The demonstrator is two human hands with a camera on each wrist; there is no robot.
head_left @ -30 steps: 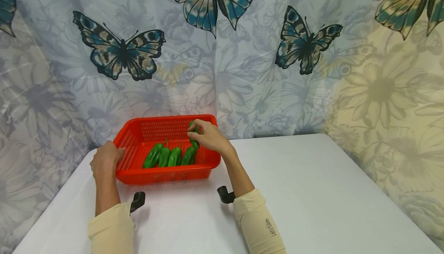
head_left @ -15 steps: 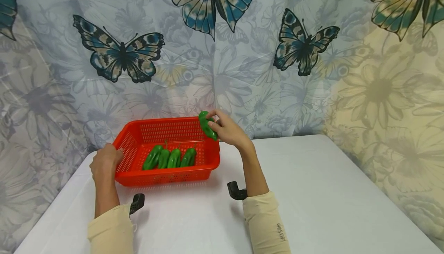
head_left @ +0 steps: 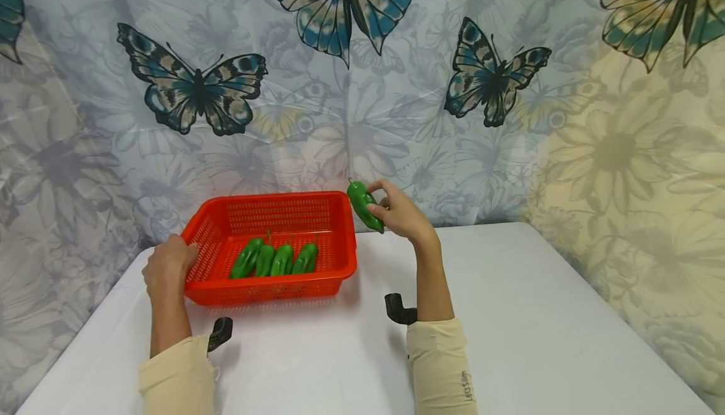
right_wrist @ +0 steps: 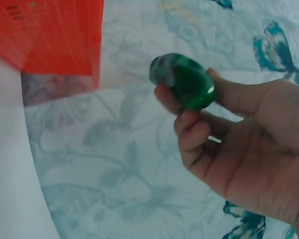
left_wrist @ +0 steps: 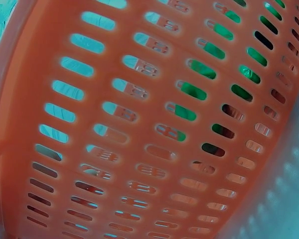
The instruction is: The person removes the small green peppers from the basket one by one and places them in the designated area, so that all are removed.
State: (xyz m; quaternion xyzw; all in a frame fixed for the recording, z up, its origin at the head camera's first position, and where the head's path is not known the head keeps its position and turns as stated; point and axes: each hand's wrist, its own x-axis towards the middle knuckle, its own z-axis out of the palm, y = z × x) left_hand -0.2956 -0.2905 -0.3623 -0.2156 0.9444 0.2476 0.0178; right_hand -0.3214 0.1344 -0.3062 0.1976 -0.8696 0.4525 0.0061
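Observation:
A green pepper (head_left: 364, 204) is pinched between the thumb and fingers of my right hand (head_left: 401, 212), in the air just past the right end of a red plastic basket (head_left: 272, 287). The right wrist view shows the same pepper (right_wrist: 184, 82) gripped near the fingertips. My left hand (head_left: 168, 267) grips the left rim of the basket, its fingers partly hidden. Inside the basket several green peppers (head_left: 282, 260) lie side by side. Close up in the left wrist view is the slotted basket wall (left_wrist: 139, 119), with green peppers showing through the holes; the left hand is not visible there.
A white-covered table (head_left: 510, 314) carries the basket at its back left. Behind it hangs a patterned cloth (head_left: 396, 131) with butterflies. Black wrist mounts (head_left: 400, 309) stick out from both wrists.
My right hand has lifted the pepper out of the basket and moved it right, past the basket's right rim. My left hand stays on the left rim; the basket stays about where it was.

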